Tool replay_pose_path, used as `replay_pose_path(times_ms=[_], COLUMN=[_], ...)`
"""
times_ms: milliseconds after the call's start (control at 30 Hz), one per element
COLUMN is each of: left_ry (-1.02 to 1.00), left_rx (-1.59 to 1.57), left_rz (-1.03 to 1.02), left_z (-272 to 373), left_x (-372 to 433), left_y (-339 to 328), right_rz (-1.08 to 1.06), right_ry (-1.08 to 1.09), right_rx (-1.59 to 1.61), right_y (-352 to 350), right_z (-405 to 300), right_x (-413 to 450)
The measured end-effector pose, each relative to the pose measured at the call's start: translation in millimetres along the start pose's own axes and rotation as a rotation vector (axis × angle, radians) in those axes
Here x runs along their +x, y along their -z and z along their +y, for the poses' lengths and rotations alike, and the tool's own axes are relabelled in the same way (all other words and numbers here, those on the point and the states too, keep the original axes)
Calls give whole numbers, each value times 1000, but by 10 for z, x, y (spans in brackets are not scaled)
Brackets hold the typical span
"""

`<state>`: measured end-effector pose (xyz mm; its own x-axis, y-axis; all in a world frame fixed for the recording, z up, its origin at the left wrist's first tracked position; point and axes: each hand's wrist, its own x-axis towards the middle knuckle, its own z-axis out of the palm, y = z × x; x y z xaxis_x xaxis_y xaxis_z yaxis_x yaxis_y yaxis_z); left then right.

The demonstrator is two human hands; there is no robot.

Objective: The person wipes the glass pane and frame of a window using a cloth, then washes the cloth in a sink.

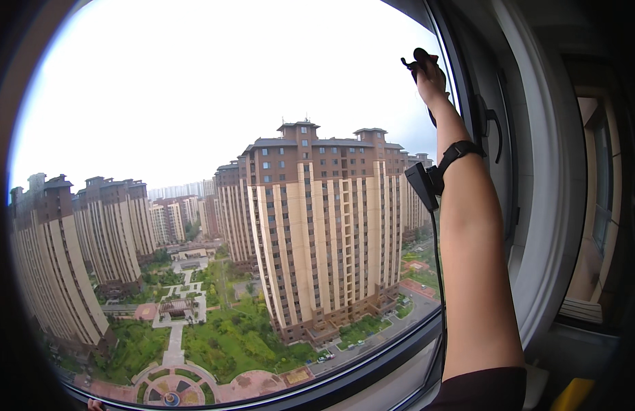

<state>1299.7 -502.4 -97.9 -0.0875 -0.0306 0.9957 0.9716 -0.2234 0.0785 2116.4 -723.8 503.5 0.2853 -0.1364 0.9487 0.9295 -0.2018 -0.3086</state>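
Note:
My right hand is raised at the upper right, near the right side of the window. Its fingers are around a dark object with a small red part; what it is cannot be made out. A black strap circles my right forearm and carries a black box-shaped device, from which a black cable hangs. At the bottom left edge, the fingertips of my left hand show by the lower window frame; the rest of it is out of view. The window glass spans the view before me.
The dark window frame curves along the bottom and right. A black window handle sits beside my right forearm. Something yellow is at the lower right. Beyond the glass stand tall apartment buildings above a green courtyard.

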Motion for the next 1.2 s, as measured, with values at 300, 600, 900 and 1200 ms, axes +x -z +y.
replay_pose_path(times_ms=[300,600,900,1200], left_ry=[59,208,103,117], left_rx=[-35,-4,-158,-306], left_rz=[-5,-215,-369,-418], left_z=[45,-599,-312,-288], left_x=[-22,-589,-138,-4], left_y=[-25,-184,177,360], right_rz=[85,28,20,-167], right_ry=[-284,-315,374,1181], right_rx=[45,-8,1,355], right_y=[54,-253,-493,-539], right_z=[1362,-408,-3396,-6058], right_x=[-637,-974,-1327,-3807])
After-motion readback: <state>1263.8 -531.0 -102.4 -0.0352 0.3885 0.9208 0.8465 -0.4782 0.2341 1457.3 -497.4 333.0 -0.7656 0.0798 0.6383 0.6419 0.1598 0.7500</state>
